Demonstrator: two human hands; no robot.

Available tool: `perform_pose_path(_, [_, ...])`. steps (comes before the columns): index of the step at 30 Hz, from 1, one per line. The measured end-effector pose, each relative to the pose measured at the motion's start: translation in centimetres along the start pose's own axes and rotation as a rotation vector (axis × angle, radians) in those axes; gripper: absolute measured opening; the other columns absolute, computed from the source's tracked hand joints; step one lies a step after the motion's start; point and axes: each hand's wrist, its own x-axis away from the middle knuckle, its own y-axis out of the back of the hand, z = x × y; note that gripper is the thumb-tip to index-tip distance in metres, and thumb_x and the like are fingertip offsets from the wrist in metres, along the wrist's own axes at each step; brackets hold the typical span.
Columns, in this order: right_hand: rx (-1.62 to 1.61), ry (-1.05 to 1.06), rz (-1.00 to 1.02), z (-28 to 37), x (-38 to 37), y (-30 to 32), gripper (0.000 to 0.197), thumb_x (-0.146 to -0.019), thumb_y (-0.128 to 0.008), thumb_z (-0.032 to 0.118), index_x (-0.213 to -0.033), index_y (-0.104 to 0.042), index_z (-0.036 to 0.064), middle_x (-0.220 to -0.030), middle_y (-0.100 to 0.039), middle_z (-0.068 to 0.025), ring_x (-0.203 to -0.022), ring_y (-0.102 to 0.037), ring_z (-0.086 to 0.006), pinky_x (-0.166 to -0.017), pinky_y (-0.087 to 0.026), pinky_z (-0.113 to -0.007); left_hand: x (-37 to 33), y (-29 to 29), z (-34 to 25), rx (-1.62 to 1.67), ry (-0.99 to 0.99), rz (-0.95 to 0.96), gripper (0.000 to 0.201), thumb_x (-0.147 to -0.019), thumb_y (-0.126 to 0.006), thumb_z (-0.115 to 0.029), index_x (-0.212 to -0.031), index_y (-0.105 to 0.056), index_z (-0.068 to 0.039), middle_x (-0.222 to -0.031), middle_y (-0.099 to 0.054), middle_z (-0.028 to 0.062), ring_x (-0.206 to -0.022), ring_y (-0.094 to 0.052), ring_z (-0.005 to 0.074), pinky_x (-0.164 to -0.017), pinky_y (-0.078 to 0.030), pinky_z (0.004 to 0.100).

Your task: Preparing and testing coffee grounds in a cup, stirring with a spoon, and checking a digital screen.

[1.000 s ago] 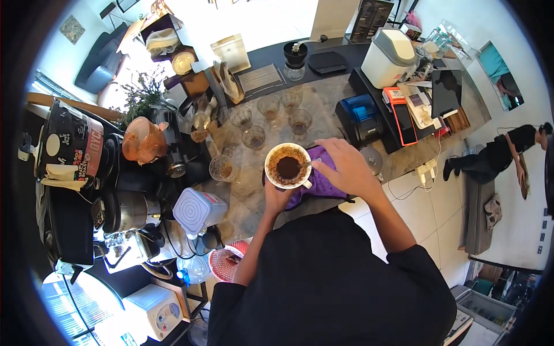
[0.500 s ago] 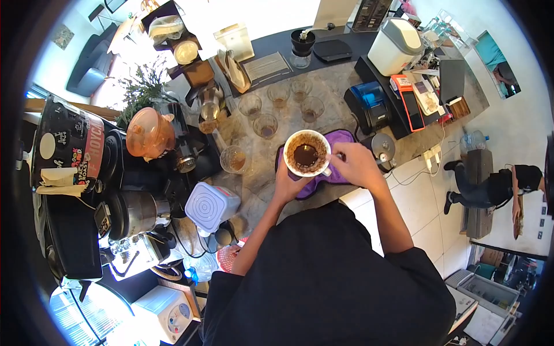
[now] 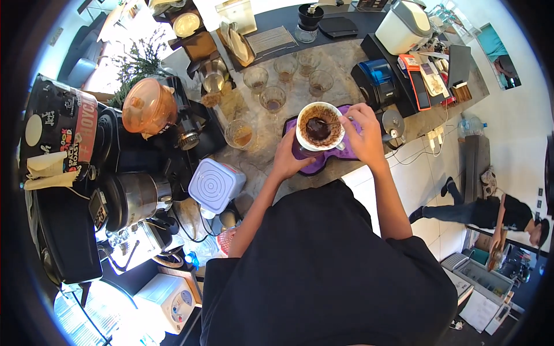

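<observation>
A white coffee dripper (image 3: 304, 140) is held up at the counter's near edge, wet brown grounds (image 3: 318, 128) lining its wall and a dark pool at the bottom. My left hand (image 3: 287, 158) is closed around its lower left side; whatever lies beneath the dripper is mostly hidden. At the right rim, the fingers of my right hand (image 3: 365, 134) are closed, pinching the edge above the small handle. Under both hands a folded purple cloth (image 3: 312, 168) lies on the counter. Left of it stands a glass (image 3: 241, 135) with a little brown liquid.
Several glasses with dark residue, including one glass (image 3: 272, 100), stand beyond the dripper. A lidded square container (image 3: 218, 183) and grinder (image 3: 131, 199) are at left. At right are a blue-black printer (image 3: 378, 81) and round metal-topped item (image 3: 393, 124). Another person (image 3: 482, 213) walks at far right.
My view has shifted a little. Both hands stay on the dripper, and the shine on the pool inside has faded. The other person at far right has changed position and stride.
</observation>
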Motion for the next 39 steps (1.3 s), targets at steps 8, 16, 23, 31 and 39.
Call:
perform_pose_path(8, [-0.041, -0.066, -0.006, -0.4, 0.8, -0.9, 0.018, -0.094, -0.068, 0.013, -0.090, -0.066, -0.0045, -0.093, -0.063, -0.0160, -0.091, -0.061, -0.0319, -0.082, -0.047, -0.040, 0.6, -0.5, 1.3, -0.330, -0.078, 0.000, 0.106, -0.071, -0.089, -0.039, -0.157, -0.037, -0.006, -0.156, -0.048, 0.0167, -0.145, -0.045, 0.0340, -0.117, -0.033, 0.0483])
perform_pose_path(16, [-0.142, -0.153, -0.072, -0.7, 1.2, -1.5, 0.020, -0.095, -0.068, 0.014, -0.090, -0.067, -0.0049, -0.091, -0.063, -0.0167, -0.090, -0.062, -0.0329, -0.082, -0.047, -0.040, 2.1, -0.5, 1.5, -0.469, -0.107, -0.023, 0.101, -0.077, -0.085, -0.040, -0.158, -0.036, -0.004, -0.159, -0.045, 0.0162, -0.146, -0.042, 0.0319, -0.118, -0.032, 0.0464])
perform_pose_path(23, [-0.164, -0.130, -0.022, -0.5, 1.5, -1.7, 0.017, -0.095, -0.068, 0.010, -0.092, -0.065, -0.0062, -0.089, -0.063, -0.0146, -0.083, -0.061, -0.0257, -0.077, -0.047, -0.035, 3.6, -0.2, 1.3, -0.558, -0.073, -0.057, 0.100, -0.079, -0.084, -0.039, -0.158, -0.035, -0.003, -0.160, -0.043, 0.0155, -0.148, -0.041, 0.0302, -0.117, -0.031, 0.0447])
perform_pose_path(31, [-0.246, -0.191, 0.046, 0.6, 1.8, -2.6, 0.016, -0.096, -0.067, 0.009, -0.093, -0.065, -0.0068, -0.095, -0.064, -0.0128, -0.086, -0.062, -0.0223, -0.082, -0.048, -0.032, 6.2, 0.7, 1.6, -0.561, -0.056, -0.128, 0.105, -0.077, -0.085, -0.040, -0.159, -0.032, -0.004, -0.159, -0.044, 0.0154, -0.147, -0.042, 0.0299, -0.116, -0.033, 0.0450])
perform_pose_path(39, [-0.188, -0.106, 0.068, 1.5, 1.6, -3.8, 0.016, -0.095, -0.068, 0.010, -0.091, -0.067, -0.0052, -0.100, -0.066, -0.0137, -0.094, -0.065, -0.0255, -0.087, -0.049, -0.034, 7.9, 1.4, 1.8, -0.548, -0.018, -0.151, 0.107, -0.075, -0.087, -0.040, -0.160, -0.032, -0.004, -0.158, -0.045, 0.0160, -0.148, -0.041, 0.0307, -0.117, -0.032, 0.0457])
